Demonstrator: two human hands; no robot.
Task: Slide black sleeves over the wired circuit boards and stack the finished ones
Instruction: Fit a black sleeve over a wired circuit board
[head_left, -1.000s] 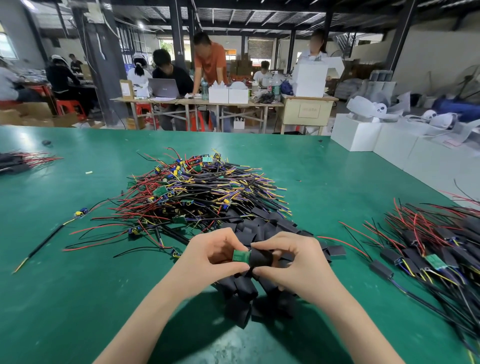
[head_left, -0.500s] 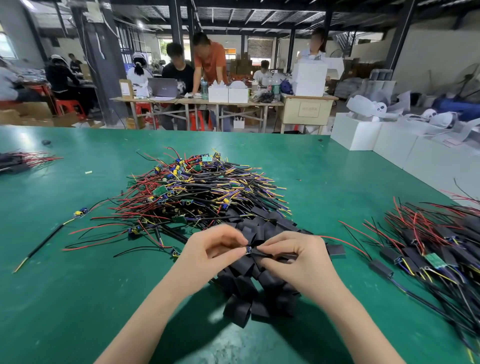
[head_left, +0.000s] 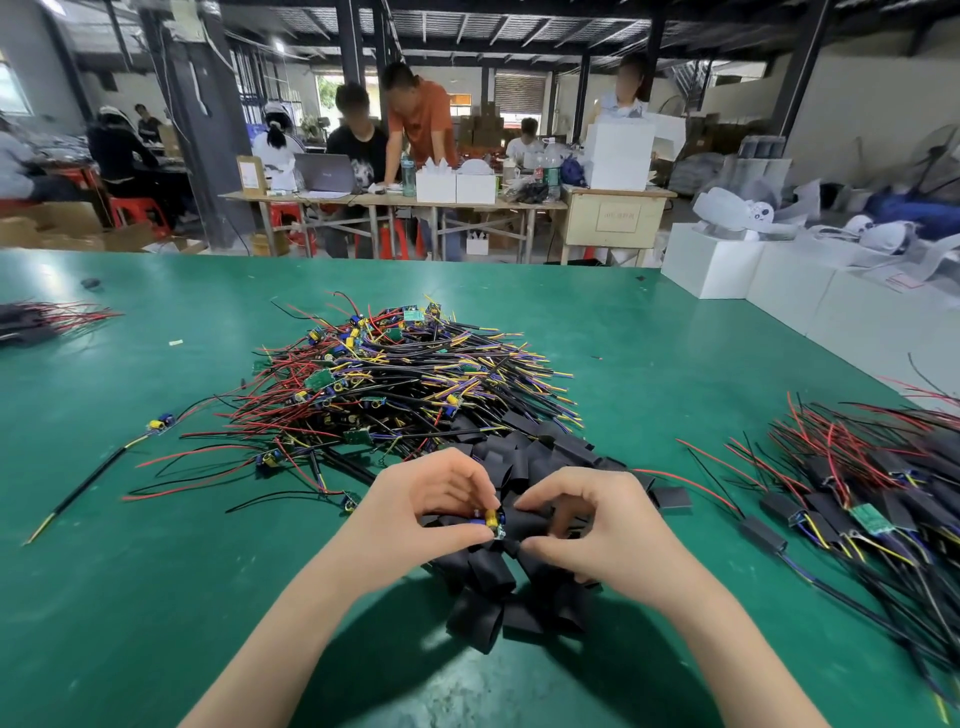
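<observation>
1. Green table (head_left: 156, 597), busy workshop behind.
2. Left hand (head_left: 421, 514) pinching board (head_left: 491, 521), now turned components-up.
3. Right hand (head_left: 597, 530) gripping sleeve (head_left: 524, 522), now partly over board, centre near.
4. Finished stack (head_left: 857, 493) right, awaiting this one.

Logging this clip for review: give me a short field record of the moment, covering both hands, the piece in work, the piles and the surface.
left hand: pinches the circuit board at its exposed end
right hand: holds the black sleeve
piece in work: board partly inside the sleeve, yellow and blue parts still showing
loose sleeves: black heap under and in front of the hands
unsleeved boards: tangled wired pile mid-table
finished pile: sleeved boards at the right
surface: green table
</observation>
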